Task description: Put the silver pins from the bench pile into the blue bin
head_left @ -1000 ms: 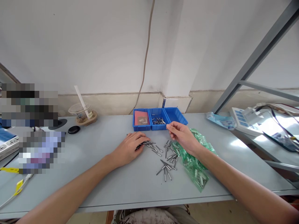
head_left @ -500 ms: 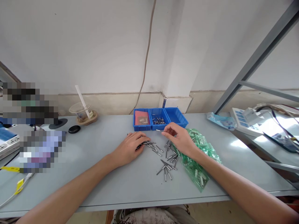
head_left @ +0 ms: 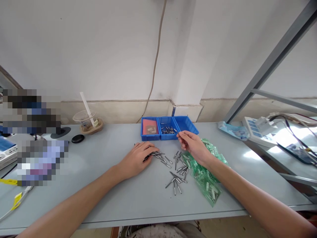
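My left hand rests on the desk, its fingers curled over a bunch of thin metal pins whose ends stick out past the thumb. At the front of the blue bins, my right hand pinches one small metal pin between thumb and fingertips, close to the middle bin. More such pins lie inside that bin. Between the hands, loose pins with thicker silver ends are scattered. A green plastic bag with small pale pieces lies under and beside my right wrist.
The left blue bin holds a reddish sheet and a small clear packet; the right blue bin adjoins the others. A cup with a straw and a black round object stand left. A power strip lies right.
My right hand has moved slightly right and turned, bringing the pinched pin up to the middle bin's front right corner. My left hand has stayed over its bunch of pins.
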